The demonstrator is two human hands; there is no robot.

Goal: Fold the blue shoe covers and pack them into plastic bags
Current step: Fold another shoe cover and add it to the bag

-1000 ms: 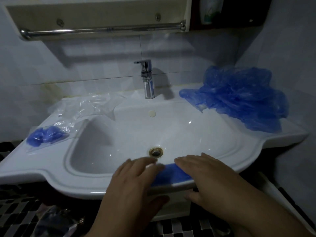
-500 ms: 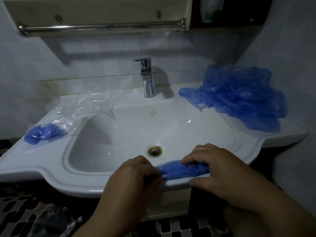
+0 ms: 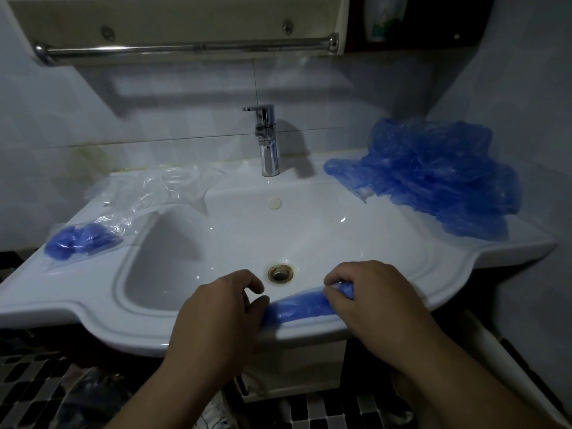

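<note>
The washbasin (image 3: 93,314) was white, the shoe-cover pile (image 3: 433,174) and the rolled shoe cover (image 3: 297,308) blue, the plastic bags (image 3: 148,193) clear, the faucet (image 3: 267,144) chrome, the drain (image 3: 280,273) brassy, the floor (image 3: 28,394) a black-and-white mosaic

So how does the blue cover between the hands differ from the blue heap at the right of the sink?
The shoe cover is squeezed into a narrow strip; the heap is loose and crumpled. The shoe cover lies on the sink at its front rim, the right hand pinching one end; the heap sits untouched at the back right. The heap is far bulkier. Both are thin blue plastic.
</note>
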